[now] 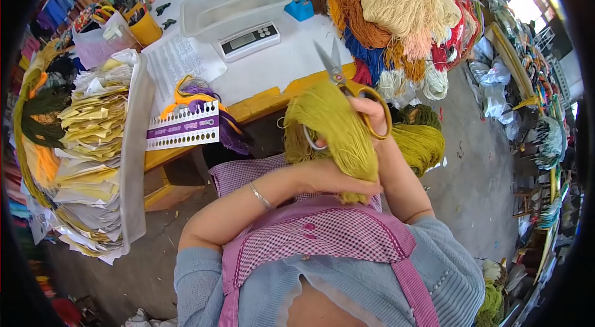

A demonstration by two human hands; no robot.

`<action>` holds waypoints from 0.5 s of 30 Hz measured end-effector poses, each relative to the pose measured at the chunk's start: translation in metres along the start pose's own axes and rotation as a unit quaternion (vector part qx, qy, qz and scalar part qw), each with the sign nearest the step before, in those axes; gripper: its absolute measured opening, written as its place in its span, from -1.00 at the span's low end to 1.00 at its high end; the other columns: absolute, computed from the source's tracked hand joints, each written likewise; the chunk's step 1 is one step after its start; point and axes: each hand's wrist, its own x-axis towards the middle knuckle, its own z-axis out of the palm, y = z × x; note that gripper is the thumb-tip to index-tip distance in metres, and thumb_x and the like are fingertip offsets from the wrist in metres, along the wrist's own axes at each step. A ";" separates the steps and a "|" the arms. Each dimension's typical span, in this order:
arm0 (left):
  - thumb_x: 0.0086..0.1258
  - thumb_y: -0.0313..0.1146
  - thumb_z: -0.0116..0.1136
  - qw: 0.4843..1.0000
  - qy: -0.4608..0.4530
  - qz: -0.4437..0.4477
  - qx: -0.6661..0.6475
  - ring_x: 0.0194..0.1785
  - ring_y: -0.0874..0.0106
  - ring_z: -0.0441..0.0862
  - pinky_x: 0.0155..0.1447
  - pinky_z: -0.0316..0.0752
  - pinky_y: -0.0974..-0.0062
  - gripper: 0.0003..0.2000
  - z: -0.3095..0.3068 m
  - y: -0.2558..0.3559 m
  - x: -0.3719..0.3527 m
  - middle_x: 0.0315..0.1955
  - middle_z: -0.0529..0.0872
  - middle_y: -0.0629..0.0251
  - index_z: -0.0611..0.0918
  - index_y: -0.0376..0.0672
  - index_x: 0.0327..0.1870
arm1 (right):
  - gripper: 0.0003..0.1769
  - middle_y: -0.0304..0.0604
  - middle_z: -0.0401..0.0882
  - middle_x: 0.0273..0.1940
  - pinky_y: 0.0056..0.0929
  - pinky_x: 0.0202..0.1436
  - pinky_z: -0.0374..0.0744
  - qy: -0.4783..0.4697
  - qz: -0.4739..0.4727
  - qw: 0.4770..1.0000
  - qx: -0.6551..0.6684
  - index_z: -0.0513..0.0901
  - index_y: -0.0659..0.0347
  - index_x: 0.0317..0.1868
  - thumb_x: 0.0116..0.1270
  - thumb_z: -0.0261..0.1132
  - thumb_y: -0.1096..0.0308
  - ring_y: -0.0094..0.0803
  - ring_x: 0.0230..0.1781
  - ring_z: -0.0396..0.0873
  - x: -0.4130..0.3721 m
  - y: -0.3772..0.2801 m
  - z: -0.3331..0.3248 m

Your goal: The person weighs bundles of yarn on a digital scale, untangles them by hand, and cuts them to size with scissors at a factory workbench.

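A yellow-green skein of yarn (338,129) is held up in front of my chest. My left hand (338,179), below a silver bracelet, presses around its lower end, with the fingers partly hidden by the strands. My right hand (372,117) grips scissors (338,73) by their yellow handles beside the skein. The blades point up and stand slightly apart. More olive-green yarn (423,147) hangs behind my right forearm.
On the white table are a digital scale (251,41) with a plastic tub (232,5), a blue tape dispenser (300,8) and a heap of yarn (396,5). A bin of papers (137,160) and a punched card with threads (183,129) sit left.
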 end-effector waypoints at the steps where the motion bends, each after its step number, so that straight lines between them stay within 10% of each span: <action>1: 0.26 -0.18 0.32 0.994 0.027 0.030 0.098 -0.39 0.62 0.58 -0.36 0.47 0.65 -0.72 -0.006 -0.006 0.000 -0.36 0.66 0.39 0.64 -0.20 -0.18 | -0.26 0.27 0.53 0.09 -0.04 0.00 0.65 -0.060 -0.002 0.998 -0.023 0.28 0.42 0.32 0.25 0.22 0.11 0.05 -0.06 0.64 -0.001 -0.006 -0.010; 4: 0.01 -0.29 0.52 0.936 0.049 0.064 0.344 0.12 0.43 0.54 0.21 0.44 0.48 -0.42 -0.056 -0.004 -0.015 0.02 0.65 0.28 0.59 -0.20 0.11 | -0.29 0.28 0.52 0.08 -0.19 -0.14 0.68 -0.032 -0.043 0.998 -0.045 0.27 0.45 0.32 0.16 0.19 0.35 -0.01 -0.08 0.65 -0.015 -0.011 0.001; 6: 0.10 -0.20 0.44 0.965 0.055 -0.007 0.256 0.33 0.40 0.38 0.38 0.25 0.51 -0.18 -0.089 -0.006 -0.035 0.30 0.47 0.18 0.33 -0.11 0.43 | -0.27 0.24 0.53 0.09 -0.33 -0.15 0.66 -0.055 -0.077 0.994 -0.059 0.26 0.48 0.33 0.12 0.19 0.40 -0.08 -0.05 0.63 -0.027 -0.014 0.007; 9: 0.38 0.04 0.12 0.913 0.204 0.348 -0.070 0.48 0.31 0.17 0.49 0.10 0.38 -0.18 -0.072 0.013 -0.031 0.45 0.22 0.14 0.01 -0.01 0.55 | -0.37 0.01 0.56 0.02 -0.45 -0.03 0.54 0.066 -0.069 0.916 -0.389 0.37 0.41 0.22 0.21 0.27 0.23 -0.27 -0.11 0.57 -0.032 -0.021 -0.006; 10: 0.48 0.13 -0.07 0.876 0.155 0.413 -0.197 0.51 0.27 0.11 0.51 0.05 0.34 -0.24 -0.072 0.018 -0.030 0.48 0.15 0.11 -0.06 0.01 0.56 | -0.42 -0.05 0.56 -0.02 -0.45 -0.01 0.51 0.207 -0.146 0.786 -0.564 0.41 0.38 0.16 0.26 0.27 0.15 -0.32 -0.15 0.56 -0.033 -0.008 -0.013; 15: 0.53 0.24 -0.55 0.862 0.246 0.377 -0.233 0.55 0.21 0.03 0.54 -0.02 0.26 -0.29 -0.064 0.027 -0.034 0.49 0.09 0.04 0.01 -0.04 0.54 | -0.27 -0.25 0.46 -0.33 -0.54 -0.24 0.46 0.210 -0.167 0.790 -0.551 0.42 0.23 -0.15 0.23 0.18 -0.39 -0.53 -0.30 0.47 -0.032 0.011 -0.026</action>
